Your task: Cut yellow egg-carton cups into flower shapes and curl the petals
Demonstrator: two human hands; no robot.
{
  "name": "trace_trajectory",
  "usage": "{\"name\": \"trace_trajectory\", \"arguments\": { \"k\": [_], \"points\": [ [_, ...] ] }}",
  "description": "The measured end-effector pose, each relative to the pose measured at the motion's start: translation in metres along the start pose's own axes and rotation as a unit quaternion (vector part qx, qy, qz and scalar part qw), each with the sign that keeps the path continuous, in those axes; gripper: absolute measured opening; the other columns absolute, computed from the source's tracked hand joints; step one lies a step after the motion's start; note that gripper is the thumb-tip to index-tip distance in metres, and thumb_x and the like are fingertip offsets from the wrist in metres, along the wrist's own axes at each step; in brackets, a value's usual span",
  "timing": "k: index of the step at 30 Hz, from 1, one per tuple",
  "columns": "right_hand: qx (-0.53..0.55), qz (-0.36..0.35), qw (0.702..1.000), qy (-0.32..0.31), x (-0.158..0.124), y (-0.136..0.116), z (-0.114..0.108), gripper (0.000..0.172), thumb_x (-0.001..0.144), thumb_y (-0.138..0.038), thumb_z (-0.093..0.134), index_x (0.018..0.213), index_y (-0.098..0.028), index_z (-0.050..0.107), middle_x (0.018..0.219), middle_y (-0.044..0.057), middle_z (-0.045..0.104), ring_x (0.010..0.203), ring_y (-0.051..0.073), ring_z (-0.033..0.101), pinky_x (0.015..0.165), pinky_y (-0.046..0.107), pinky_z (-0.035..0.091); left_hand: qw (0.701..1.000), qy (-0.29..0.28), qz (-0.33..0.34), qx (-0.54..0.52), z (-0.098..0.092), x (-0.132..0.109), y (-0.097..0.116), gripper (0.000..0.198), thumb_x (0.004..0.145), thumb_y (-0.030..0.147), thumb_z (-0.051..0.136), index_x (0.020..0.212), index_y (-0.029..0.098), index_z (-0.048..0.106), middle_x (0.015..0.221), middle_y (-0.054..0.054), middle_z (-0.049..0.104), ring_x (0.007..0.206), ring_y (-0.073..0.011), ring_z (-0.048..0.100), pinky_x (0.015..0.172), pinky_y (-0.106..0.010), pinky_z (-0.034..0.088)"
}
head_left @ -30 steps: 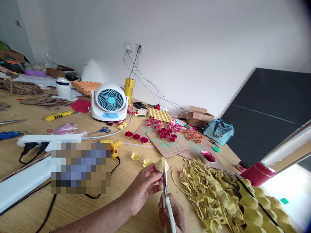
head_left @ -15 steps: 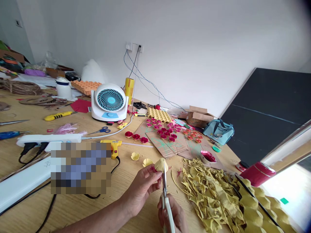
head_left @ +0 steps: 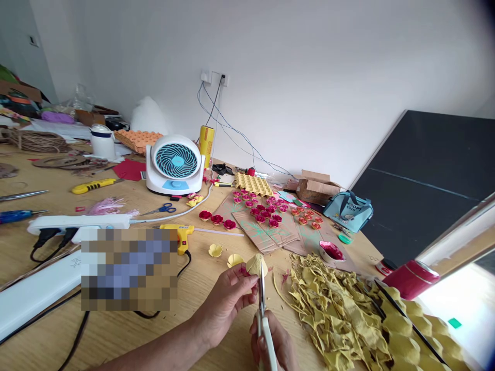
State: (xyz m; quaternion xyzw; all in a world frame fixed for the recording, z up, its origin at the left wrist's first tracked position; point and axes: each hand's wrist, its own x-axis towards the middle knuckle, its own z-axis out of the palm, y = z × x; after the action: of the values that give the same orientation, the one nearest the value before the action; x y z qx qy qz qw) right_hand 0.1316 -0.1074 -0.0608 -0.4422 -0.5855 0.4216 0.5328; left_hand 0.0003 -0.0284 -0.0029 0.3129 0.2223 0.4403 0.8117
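Note:
My left hand (head_left: 228, 301) pinches a small yellow egg-carton cup (head_left: 256, 265) just above the wooden table (head_left: 46, 247). My right hand (head_left: 273, 344), at the bottom edge, grips white-handled scissors (head_left: 263, 304). Their blades point up and meet the cup's right side. Two cut yellow petal cups (head_left: 224, 255) lie on the table just beyond my left hand.
A heap of yellow carton scraps (head_left: 336, 309) lies to the right, next to a red tin (head_left: 410, 278). Red paper flowers (head_left: 263, 211) sit on cardboard beyond. A yellow glue gun (head_left: 180, 234), a power strip (head_left: 77, 222), a white fan (head_left: 175, 164) and blue scissors (head_left: 162, 208) stand to the left.
The scissors and my right hand have slipped slightly lower in view. My left hand keeps hold of the cup with barely any shift.

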Motion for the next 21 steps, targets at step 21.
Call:
{"name": "trace_trajectory", "arguments": {
  "k": [21],
  "points": [
    [0.001,-0.005,1.000,0.007,-0.001,0.017,0.002,0.052,0.086,-0.072,0.044,0.088,-0.021,0.052,0.050,-0.009,0.033,0.041,0.008,0.025,0.042,0.022,0.019,1.000,-0.003,-0.010,-0.008,0.003,-0.001,0.003,0.030,0.067,0.032,0.086,0.080,0.015,0.065,0.075,0.001,0.059,0.068,-0.0083,0.050,0.064,-0.022,0.046]
  ]
}}
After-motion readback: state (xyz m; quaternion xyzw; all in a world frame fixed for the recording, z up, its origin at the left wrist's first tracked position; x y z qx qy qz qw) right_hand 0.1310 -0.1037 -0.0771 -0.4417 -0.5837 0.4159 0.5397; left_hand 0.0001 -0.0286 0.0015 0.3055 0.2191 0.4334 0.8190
